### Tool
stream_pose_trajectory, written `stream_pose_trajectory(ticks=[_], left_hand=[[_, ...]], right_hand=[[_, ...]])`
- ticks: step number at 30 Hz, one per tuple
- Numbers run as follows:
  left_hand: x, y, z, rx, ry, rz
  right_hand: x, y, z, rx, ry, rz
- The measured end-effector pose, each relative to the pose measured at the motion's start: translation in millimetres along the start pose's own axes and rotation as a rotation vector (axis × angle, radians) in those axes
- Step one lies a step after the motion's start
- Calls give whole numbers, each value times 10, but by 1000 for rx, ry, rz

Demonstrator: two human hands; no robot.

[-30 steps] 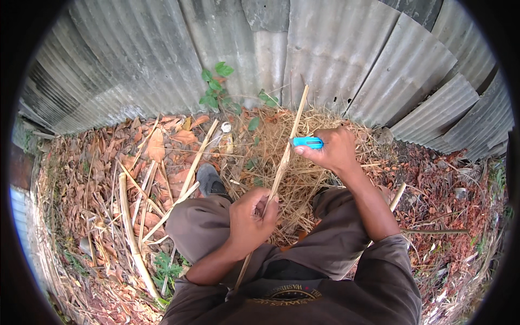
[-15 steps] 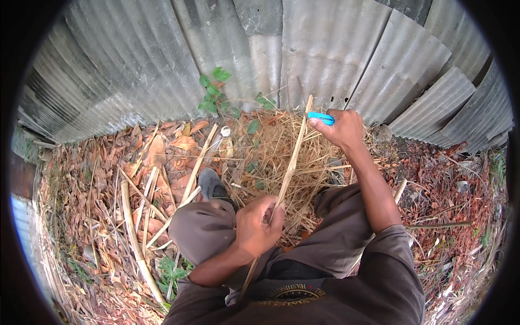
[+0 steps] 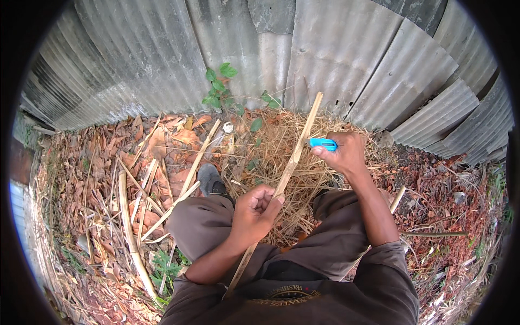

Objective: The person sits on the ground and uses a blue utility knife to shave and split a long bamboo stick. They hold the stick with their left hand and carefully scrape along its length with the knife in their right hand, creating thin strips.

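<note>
My left hand (image 3: 258, 213) is closed around a long split bamboo strip (image 3: 295, 157), which slants from my lap up toward the metal fence. Its upper end rises past my right hand, and its lower end rests against my shirt. In my right hand (image 3: 348, 153) is a blue utility knife (image 3: 324, 143), its tip pointing left at the strip's side. The blade is too small to make out clearly, and I cannot tell whether it touches the strip. Beneath the strip, between my feet, spreads a heap of thin pale shavings (image 3: 281, 135).
A corrugated metal fence (image 3: 238, 54) stands close in front. Several bamboo pieces (image 3: 130, 222) lie on dry leaves (image 3: 97, 162) at the left. Another stick (image 3: 433, 234) lies at the right. A small green plant (image 3: 218, 86) grows by the fence. My left shoe (image 3: 208, 179) borders the heap.
My right hand and the knife have come down nearer to me along the strip. The strip looks turned, showing a broader face, and my left-hand fingers have shifted their hold. The view has moved slightly.
</note>
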State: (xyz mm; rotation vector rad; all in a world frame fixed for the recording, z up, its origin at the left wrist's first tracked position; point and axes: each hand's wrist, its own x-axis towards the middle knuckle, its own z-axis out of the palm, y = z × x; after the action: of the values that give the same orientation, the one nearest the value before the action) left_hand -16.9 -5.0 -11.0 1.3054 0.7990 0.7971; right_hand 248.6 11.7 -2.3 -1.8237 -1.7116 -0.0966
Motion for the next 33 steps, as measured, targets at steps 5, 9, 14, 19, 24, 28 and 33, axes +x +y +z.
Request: stream_pose_trajectory(ticks=[5, 9, 14, 19, 24, 28, 33], left_hand=[[11, 43, 27, 16, 38, 68], [-9, 3, 20, 61, 57, 73], [-55, -122, 75, 256, 105, 133], [-69, -22, 101, 275, 86, 143], [-61, -27, 97, 208, 68, 178], [-84, 25, 99, 213, 78, 161], [-99, -8, 95, 228, 86, 188]], right_hand=[[20, -108, 75, -43, -63, -59], [35, -154, 90, -29, -48, -86], [42, -98, 164, -94, -1, -111], [78, -19, 225, -88, 47, -154], [176, 48, 259, -63, 147, -208], [243, 56, 204, -94, 146, -152], [303, 144, 216, -120, 162, -81]])
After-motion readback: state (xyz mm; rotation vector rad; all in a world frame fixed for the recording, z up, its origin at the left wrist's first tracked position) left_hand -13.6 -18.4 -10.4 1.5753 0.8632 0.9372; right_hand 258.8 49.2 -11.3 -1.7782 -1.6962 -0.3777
